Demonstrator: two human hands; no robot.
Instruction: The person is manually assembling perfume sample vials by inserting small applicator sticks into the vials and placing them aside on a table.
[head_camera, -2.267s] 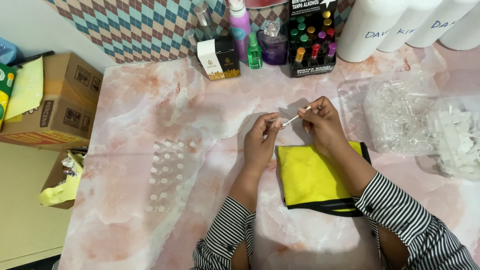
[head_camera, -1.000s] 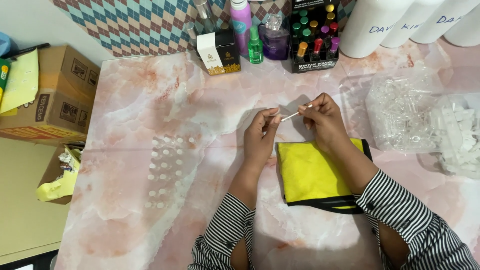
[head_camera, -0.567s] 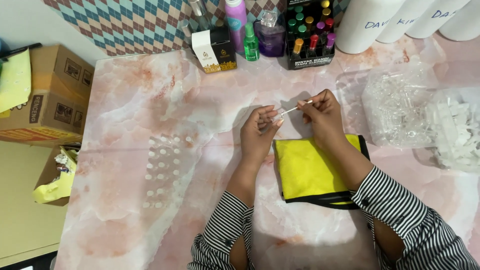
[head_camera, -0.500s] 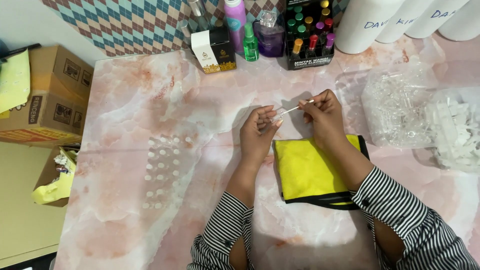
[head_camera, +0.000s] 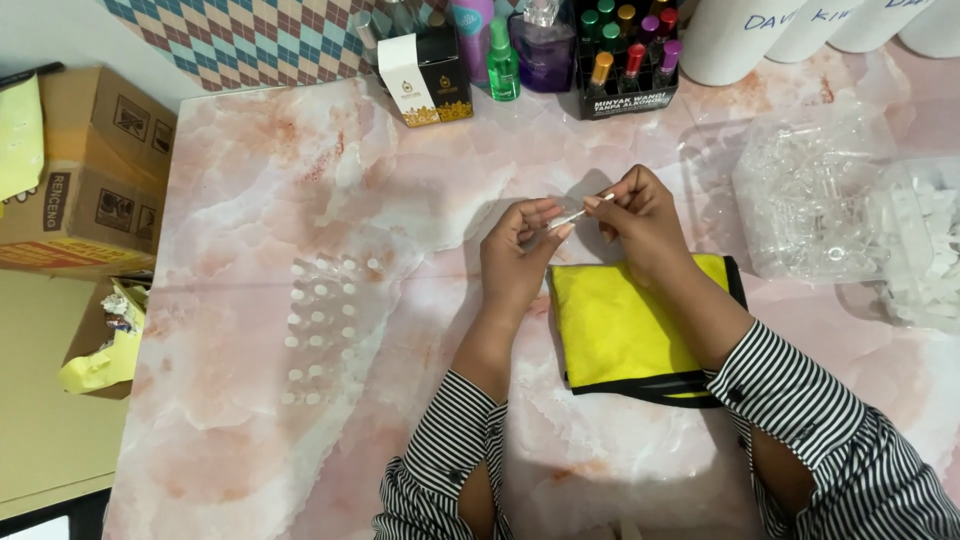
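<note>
1. Against the earlier frames, both hands hold the same place near the middle of the pink marble-patterned table (head_camera: 260, 180), and the thin clear stick-like piece (head_camera: 572, 214) has stayed between them; only the view has shifted slightly.
2. The left hand (head_camera: 515, 255) pinches the near end of the thin piece between thumb and curled fingertips.
3. The right hand (head_camera: 640, 220) pinches the far end, its fingers pressed together around it; the wrist rests over the yellow cloth with a black border (head_camera: 625, 330), which lies toward the near edge of the table.
4. Both forearms wear black-and-white striped sleeves (head_camera: 800, 400).
5. Along the far edge stand a white and black box with gold trim (head_camera: 425, 75), a small green spray bottle (head_camera: 502, 62), a purple glass bottle (head_camera: 545, 50) and a black display box (head_camera: 625, 60) holding small roll-on bottles with coloured caps.
6. At the far right corner stand tall white cylinders (head_camera: 735, 40) with blue writing.
7. By the right edge lie a clear plastic bag of small clear parts (head_camera: 810, 200) and, just beside it, a clear bag of small white parts (head_camera: 925, 250).
8. Toward the left of the table, rows of small clear vials with white tops (head_camera: 325, 320) stand upright.
9. Off the left edge sit a brown cardboard box (head_camera: 85, 180) and, nearer, an open box with crumpled yellow paper (head_camera: 100, 355).
</note>
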